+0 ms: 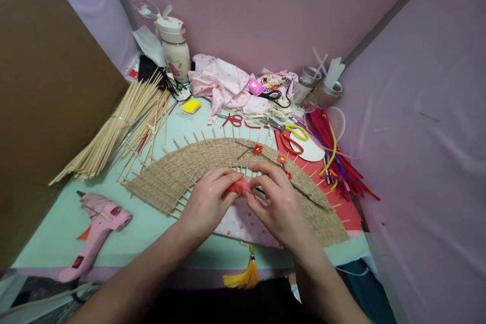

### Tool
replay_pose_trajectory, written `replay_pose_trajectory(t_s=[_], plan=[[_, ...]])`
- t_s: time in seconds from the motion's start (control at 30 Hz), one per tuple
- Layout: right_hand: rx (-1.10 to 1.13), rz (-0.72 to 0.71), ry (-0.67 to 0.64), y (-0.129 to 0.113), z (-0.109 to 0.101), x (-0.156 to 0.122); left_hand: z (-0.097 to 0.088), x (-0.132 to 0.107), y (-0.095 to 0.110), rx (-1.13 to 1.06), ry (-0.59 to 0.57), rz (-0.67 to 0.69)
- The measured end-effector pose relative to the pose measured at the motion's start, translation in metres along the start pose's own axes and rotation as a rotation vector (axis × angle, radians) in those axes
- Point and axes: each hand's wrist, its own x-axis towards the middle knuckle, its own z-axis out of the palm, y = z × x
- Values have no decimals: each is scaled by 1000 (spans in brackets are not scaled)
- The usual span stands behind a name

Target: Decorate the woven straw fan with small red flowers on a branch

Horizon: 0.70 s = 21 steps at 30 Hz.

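Observation:
Both hands meet over the middle of a woven tan fan (163, 179) with thin sticks poking out along its edges. My left hand (207, 200) is closed on a small soft red lump (237, 187), which seems to be in clear pinkish wrapping. My right hand (279, 200) pinches the other end of it; the exact kind is unclear. On the fan's right part lies a dark twig (309, 196) with red flowers (281, 159) that have yellow centres. Below the hands are a pink dotted cloth panel (243, 220) and a yellow tassel (246, 274), partly hidden by my right arm.
A pink glue gun (100, 223) lies at left, below bundled sticks (110, 136). Along the back stand a white bottle (176, 53), crumpled cloth (218, 78) and a yellow packet (191, 106). Scissors (292, 143), red sheets (347, 207) and pipe cleaners (337, 147) lie right.

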Motion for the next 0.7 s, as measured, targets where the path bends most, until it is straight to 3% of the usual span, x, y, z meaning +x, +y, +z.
replay_pose_trajectory(t_s=[0.17, 0.57, 0.63, 0.7], plan=[[18, 4, 1, 1, 3, -1, -1, 1, 0, 43, 8, 65], [148, 122, 192, -6, 2, 4, -9, 4, 0, 200, 118, 184], [238, 174, 207, -5, 4, 5, -9, 4, -2, 230, 119, 176], [470, 318, 200, -1, 7, 9, -10, 4, -3, 225, 113, 147]])
